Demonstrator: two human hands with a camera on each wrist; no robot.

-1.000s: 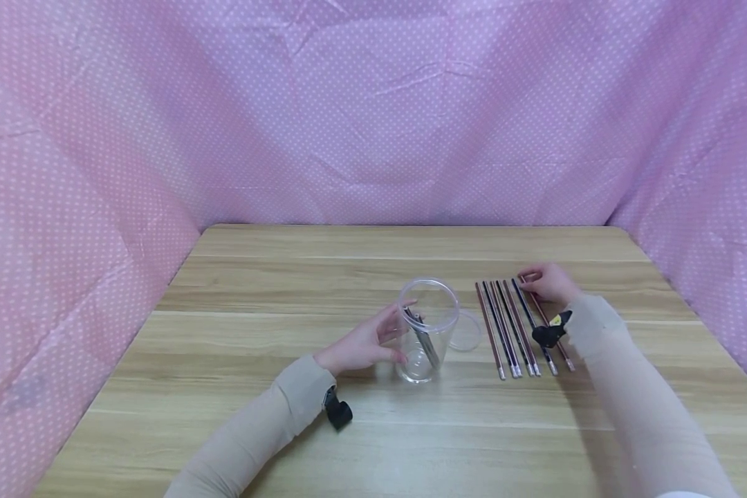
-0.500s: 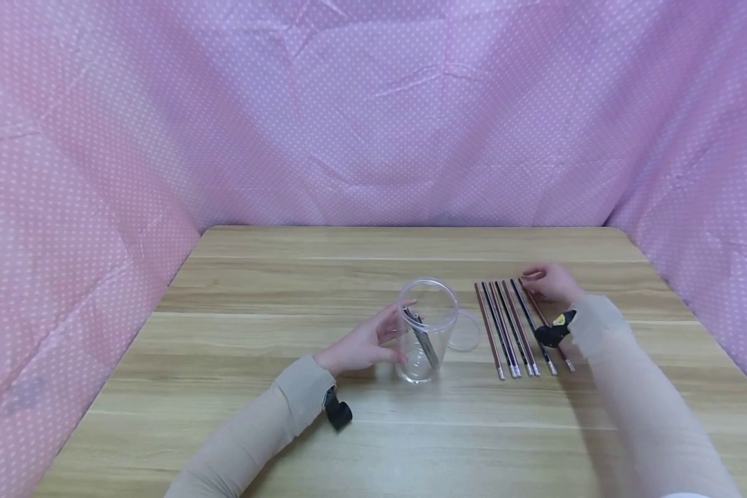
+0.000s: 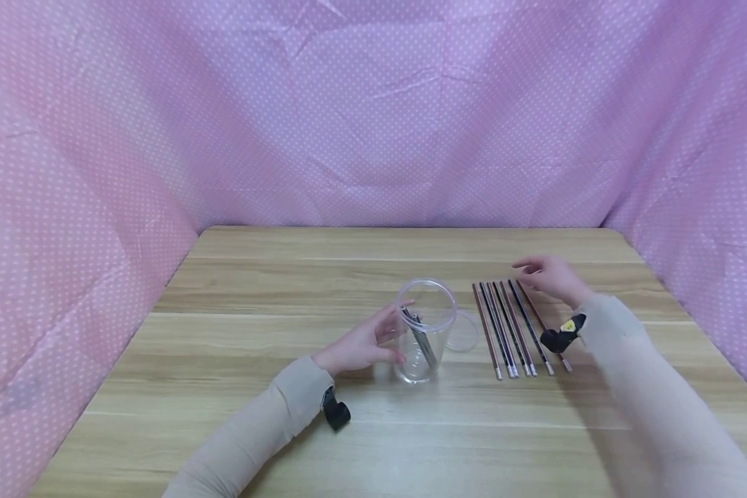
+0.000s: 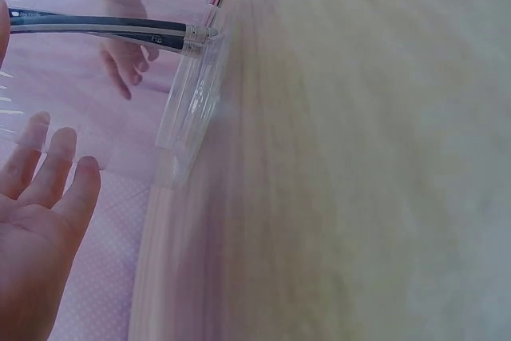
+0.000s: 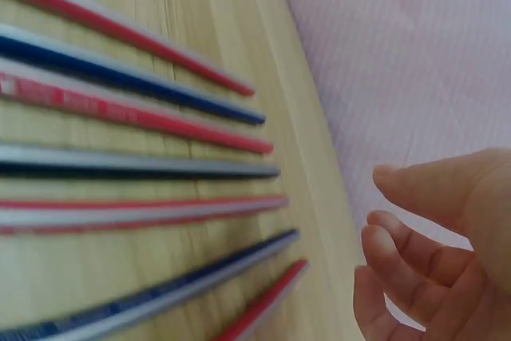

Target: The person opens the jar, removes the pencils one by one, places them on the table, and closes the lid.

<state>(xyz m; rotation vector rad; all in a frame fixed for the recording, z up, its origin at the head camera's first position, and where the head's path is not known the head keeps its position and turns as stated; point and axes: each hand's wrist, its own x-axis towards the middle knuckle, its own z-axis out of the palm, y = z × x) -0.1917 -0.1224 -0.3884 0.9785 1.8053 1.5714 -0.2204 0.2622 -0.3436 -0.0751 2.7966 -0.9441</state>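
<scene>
My left hand (image 3: 367, 342) holds a clear plastic cup (image 3: 434, 335) from its left side, thumb low and fingers behind it. Inside the cup, black-and-silver pencils (image 4: 104, 28) lean at a slant; the left wrist view shows their eraser ends at its base. On the table to the right, several red and dark blue or black striped pencils (image 3: 515, 328) lie side by side, eraser ends towards me. Just past the far tip of the rightmost red pencil (image 5: 267, 301), my right hand (image 3: 554, 278) hovers with loosely bent, parted fingers, holding nothing.
A clear round lid (image 3: 465, 332) lies flat between the cup and the pencils. The wooden table (image 3: 286, 277) is enclosed by pink dotted cloth (image 3: 373, 124) at the back and both sides. Black wrist cameras are strapped to both cuffs.
My right hand was at the rightmost red pencil's far tip; its fingers have now spread and lifted away from it. The pencils stay in their row. My left hand and the cup keep still.
</scene>
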